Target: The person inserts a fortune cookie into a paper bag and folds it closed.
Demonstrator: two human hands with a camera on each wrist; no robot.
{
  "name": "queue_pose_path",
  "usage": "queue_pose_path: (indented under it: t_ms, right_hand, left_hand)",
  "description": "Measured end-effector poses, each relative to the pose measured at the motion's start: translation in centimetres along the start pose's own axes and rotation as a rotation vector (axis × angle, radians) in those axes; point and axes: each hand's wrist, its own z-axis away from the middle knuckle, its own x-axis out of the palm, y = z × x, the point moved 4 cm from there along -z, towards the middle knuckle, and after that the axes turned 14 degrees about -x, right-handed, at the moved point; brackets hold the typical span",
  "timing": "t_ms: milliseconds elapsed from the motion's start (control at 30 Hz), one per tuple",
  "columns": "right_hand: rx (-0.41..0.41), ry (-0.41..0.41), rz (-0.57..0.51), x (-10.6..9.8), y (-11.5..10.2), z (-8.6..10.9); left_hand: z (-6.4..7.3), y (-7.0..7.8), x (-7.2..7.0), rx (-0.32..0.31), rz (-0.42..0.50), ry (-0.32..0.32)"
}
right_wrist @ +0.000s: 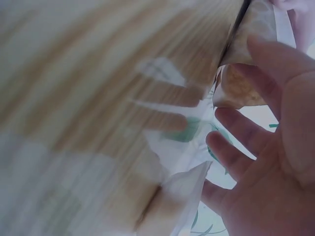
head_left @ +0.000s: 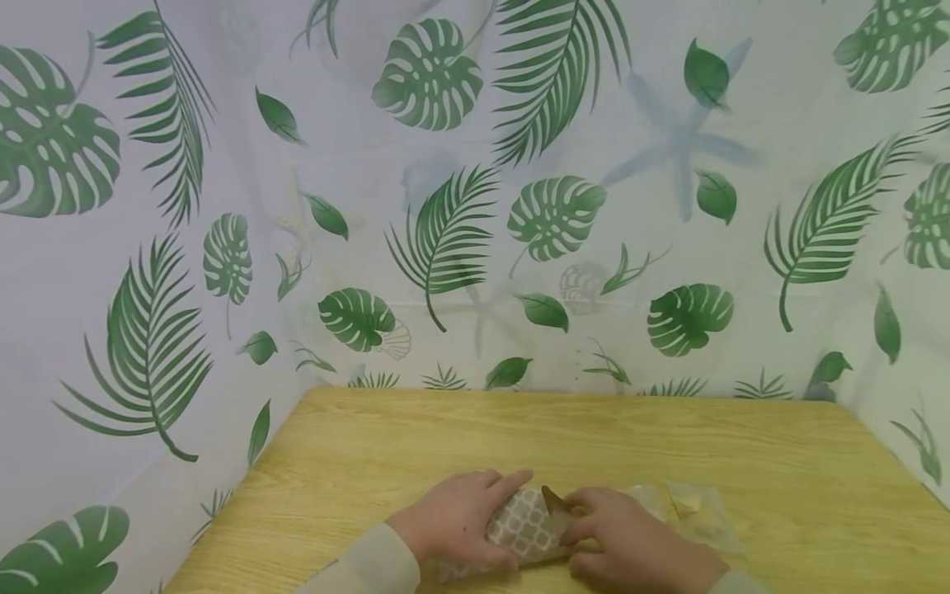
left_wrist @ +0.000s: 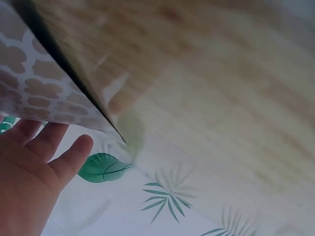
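A package (head_left: 522, 526) in beige-grey paper with a white lattice pattern lies at the table's front edge. My left hand (head_left: 458, 518) grips its left part, thumb on the near side and fingers on the far side. In the left wrist view, the fingers (left_wrist: 37, 140) reach along the edge of the patterned paper (left_wrist: 42, 83). My right hand (head_left: 631, 532) pinches the package's right end, where a brown-backed paper flap (head_left: 552, 500) stands up. The right wrist view shows the thumb on the patterned side and the brown inner face (right_wrist: 238, 87) by the forefinger; the other fingers are spread.
Just right of my right hand lies a clear plastic piece (head_left: 716, 524) with a small yellowish patch on it. The wood-grain table (head_left: 564, 433) stretches away to a leaf-printed white curtain (head_left: 475, 338) at the back and sides.
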Motion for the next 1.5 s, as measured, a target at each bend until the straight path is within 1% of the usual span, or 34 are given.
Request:
queue_pose_path:
  t_ms: [100, 200, 300, 467, 533, 633, 833, 900, 967, 1133, 1233, 1367, 1500]
  right_hand:
    - [-0.010, 0.003, 0.000, -0.04, -0.25, -0.22]
    - [-0.020, 0.002, -0.006, -0.06, -0.32, -0.31]
    - [-0.010, -0.009, -0.018, -0.06, -0.20, -0.38]
    - [0.006, -0.022, -0.029, -0.02, 0.00, -0.35]
    - [0.002, -0.018, -0.022, -0.07, -0.07, -0.29]
    - [0.013, -0.017, -0.017, -0.13, -0.20, -0.18]
    - [0.096, -0.101, -0.044, 0.44, -0.10, 0.28]
    - [0.105, -0.122, -0.037, 0.55, -0.11, 0.36]
    - [0.098, -0.119, -0.020, 0.52, -0.16, 0.34]
    - [0.080, -0.093, 0.014, 0.28, -0.38, 0.28]
    - [0.084, -0.113, 0.037, 0.25, -0.49, 0.24]
    - [0.105, -0.161, 0.058, 0.36, -0.57, 0.21]
    - [0.113, -0.167, 0.059, 0.33, -0.60, 0.20]
  left_hand:
    - [0.10, -0.23, 0.19, -0.001, 0.010, -0.028]
    - [0.25, -0.37, 0.35, 0.017, 0.005, -0.049]
    - [0.46, -0.49, 0.47, 0.031, -0.010, -0.068]
    - [0.66, -0.79, 0.54, 0.024, -0.021, -0.109]
    - [0.67, -0.90, 0.54, 0.030, -0.024, -0.110]
    - [0.72, -0.94, 0.45, 0.041, -0.034, -0.089]
    - [0.90, -0.95, 0.08, 0.043, -0.046, -0.045]
    - [0.97, -0.98, -0.09, 0.043, -0.047, -0.034]
    - [0.99, -0.99, -0.23, 0.046, -0.048, -0.025]
    - [0.93, -0.92, -0.16, 0.058, -0.035, -0.035]
    - [0.83, -0.86, 0.01, 0.067, -0.020, -0.048]
    - [0.68, -0.84, 0.17, 0.068, -0.020, -0.061]
    - [0.64, -0.81, 0.19, 0.053, -0.031, -0.069]
